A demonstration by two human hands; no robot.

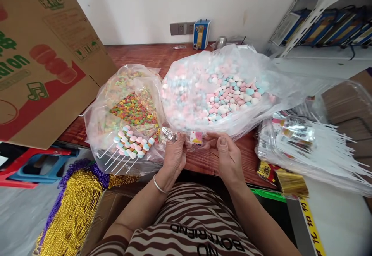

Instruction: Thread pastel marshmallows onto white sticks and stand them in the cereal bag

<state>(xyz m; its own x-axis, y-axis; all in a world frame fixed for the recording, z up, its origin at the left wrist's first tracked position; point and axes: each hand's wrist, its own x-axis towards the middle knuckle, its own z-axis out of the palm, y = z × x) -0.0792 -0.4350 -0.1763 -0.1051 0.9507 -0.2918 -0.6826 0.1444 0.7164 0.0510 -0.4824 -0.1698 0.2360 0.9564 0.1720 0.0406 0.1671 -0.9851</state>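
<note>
My left hand (pixel 176 153) is closed in a pinch on a small clear printed packaging bag (pixel 196 137) with a pink and yellow patterned label. My right hand (pixel 231 159) is beside the bag's other end, fingers stretched towards it and thumb apart; whether the fingertips touch the film is hard to tell. Left of my hands, several skewers of candy (pixel 133 143), pastel pieces on white sticks, lie on a plastic bag of colourful ring-shaped pieces (pixel 133 109). Behind my hands rests a large clear bag of pink, white and blue candies (pixel 229 97).
A macaron-printed cardboard box (pixel 52 54) stands at the left. Packs of white sticks (pixel 328 140) lie at the right by a gold-coloured roll (pixel 292 184). A blue device (pixel 201 34) stands against the wall. Gold and purple bead strings (pixel 75 205) hang below the table's left edge.
</note>
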